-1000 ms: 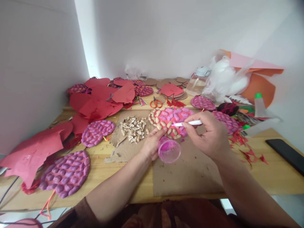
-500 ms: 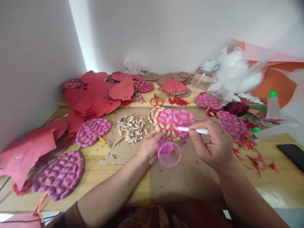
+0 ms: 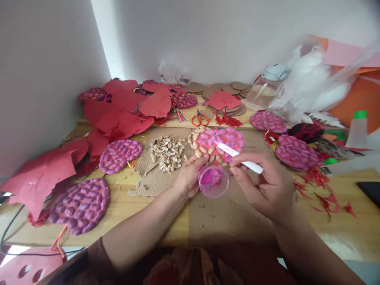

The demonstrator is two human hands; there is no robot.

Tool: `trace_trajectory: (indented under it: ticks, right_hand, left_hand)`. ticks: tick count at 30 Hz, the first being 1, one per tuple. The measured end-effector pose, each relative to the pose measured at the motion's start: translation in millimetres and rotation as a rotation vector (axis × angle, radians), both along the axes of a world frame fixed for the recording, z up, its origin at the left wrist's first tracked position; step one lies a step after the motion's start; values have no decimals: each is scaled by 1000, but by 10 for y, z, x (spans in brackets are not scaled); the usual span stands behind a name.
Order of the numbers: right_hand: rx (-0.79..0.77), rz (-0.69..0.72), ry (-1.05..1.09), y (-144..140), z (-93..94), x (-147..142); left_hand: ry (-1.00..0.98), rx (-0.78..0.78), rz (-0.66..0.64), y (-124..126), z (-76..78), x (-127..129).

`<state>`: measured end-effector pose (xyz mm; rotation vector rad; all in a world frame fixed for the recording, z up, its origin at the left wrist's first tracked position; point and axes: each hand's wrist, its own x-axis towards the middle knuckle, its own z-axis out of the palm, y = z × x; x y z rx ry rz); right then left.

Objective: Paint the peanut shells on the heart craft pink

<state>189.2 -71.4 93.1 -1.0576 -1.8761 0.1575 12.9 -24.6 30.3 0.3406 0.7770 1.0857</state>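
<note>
My left hand (image 3: 190, 174) grips a small clear cup of pink paint (image 3: 213, 181) over a sheet of brown cardboard (image 3: 234, 213). My right hand (image 3: 264, 184) holds a white brush (image 3: 237, 154) with its tip on a round disc of peanut shells (image 3: 218, 144). Most shells on that disc are pink; those along its near and left edge are bare tan. A pile of loose peanut shells (image 3: 166, 152) lies to the left of the disc.
Painted shell discs lie around: (image 3: 120, 155), (image 3: 80, 206), (image 3: 297, 152), (image 3: 268, 121). Red paper cutouts (image 3: 124, 114) cover the left side. Orange scissors (image 3: 201, 118), a glass jar (image 3: 264, 93), a white bag (image 3: 311, 87), a green-capped bottle (image 3: 358, 128) and a phone (image 3: 369, 189) stand behind and right.
The brush has swung from lying level to slanting up-left across the disc. The cup has tipped more upright in my left hand. The view has shifted slightly downward.
</note>
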Motion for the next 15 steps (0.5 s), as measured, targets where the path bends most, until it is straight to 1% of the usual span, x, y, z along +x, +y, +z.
trace_trajectory:
  ticks: [3,6,10,15]
  right_hand:
    - [69,49,-80,-3,58,-96]
    - [107,87,-125,-9,93,-176]
    - [101,125,-156,-27,104,-225]
    - [72,122,-185,-77,114,-205]
  left_hand:
    - [30,13,-13,-10,2,1]
    - [65,39,-38,-36,39,4]
    - [62,79,-65,-73,88,18]
    - [71,77,-86,-91,105,25]
